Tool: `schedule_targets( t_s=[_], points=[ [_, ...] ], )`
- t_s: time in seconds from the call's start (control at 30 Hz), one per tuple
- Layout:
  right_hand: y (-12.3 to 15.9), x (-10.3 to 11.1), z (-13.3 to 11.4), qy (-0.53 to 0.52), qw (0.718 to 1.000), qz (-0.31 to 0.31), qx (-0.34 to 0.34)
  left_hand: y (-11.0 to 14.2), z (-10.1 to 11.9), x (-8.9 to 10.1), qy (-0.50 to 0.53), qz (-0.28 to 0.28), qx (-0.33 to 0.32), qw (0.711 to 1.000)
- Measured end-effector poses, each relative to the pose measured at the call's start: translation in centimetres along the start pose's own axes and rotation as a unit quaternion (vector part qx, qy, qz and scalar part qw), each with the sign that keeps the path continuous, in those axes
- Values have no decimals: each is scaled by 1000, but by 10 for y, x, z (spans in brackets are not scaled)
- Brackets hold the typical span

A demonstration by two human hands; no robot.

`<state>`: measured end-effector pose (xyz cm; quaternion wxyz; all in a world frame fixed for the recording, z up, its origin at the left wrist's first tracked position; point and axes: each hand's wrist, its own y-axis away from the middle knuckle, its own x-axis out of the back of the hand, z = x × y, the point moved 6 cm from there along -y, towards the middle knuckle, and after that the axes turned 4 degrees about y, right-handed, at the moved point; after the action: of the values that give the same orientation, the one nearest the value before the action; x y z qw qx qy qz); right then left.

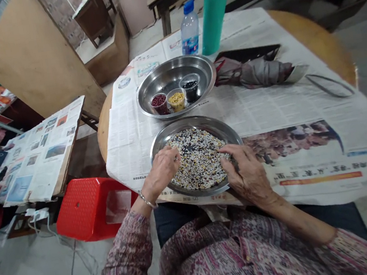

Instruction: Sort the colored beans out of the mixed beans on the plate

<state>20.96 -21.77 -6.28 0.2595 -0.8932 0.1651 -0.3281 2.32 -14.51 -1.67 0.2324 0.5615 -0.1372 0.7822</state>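
Observation:
A steel basin (193, 121) stands close in front of me, its floor spread with mixed grains (201, 162), mostly white with black, yellow and a few dark red ones. Over its left side is my left hand (165, 167), fingers curled together above the grains; what the fingertips hold, if anything, is too small to make out. My right hand (246, 169) rests at the right rim, thumb and forefinger apart over the grains. Behind stands a second steel basin (193, 64) with clear cups of dark red beans (159, 103), yellow grains (176, 99) and black beans (191, 88).
Newspaper (289, 108) covers the round table (312, 31). At the back stand a water bottle (189, 28) and a tall green bottle (215, 13). A folded umbrella (256, 71) lies to the right. A red stool (80, 208) stands at left, near another newspaper-covered table (43, 154) where a person sits.

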Motion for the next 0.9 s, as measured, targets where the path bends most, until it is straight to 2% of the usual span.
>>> schedule_targets(
  t_s=[0.07, 0.17, 0.27, 0.47, 0.6, 0.7, 0.8, 0.9],
  points=[
    [0, 0, 1, 0, 1000, -1, -3, 15, 3, 2, -3, -37, -1, 999],
    [1, -1, 3, -3, 1000, -4, -7, 20, 9, 9, -9, -20, 8, 1000],
    [2, -1, 4, 0, 1000, -4, -5, 7, 12, 8, -14, 3, 0, 1000],
    [3, -1, 4, 9, 1000, 0, 2, -31, 11, -17, 7, -32, -31, 999],
    [3, -1, 3, 8, 1000, 0, 7, -40, 14, -21, 53, -38, -34, 997],
    [3, -2, 3, 5, 1000, -2, 2, -29, 21, -16, 95, -41, -41, 994],
    [2, -1, 2, 2, 1000, -1, 4, -6, 25, -8, 98, -31, -50, 993],
    [1, 0, 0, 3, 1000, -1, 9, 20, 26, -6, 71, -83, -49, 993]
  ],
)
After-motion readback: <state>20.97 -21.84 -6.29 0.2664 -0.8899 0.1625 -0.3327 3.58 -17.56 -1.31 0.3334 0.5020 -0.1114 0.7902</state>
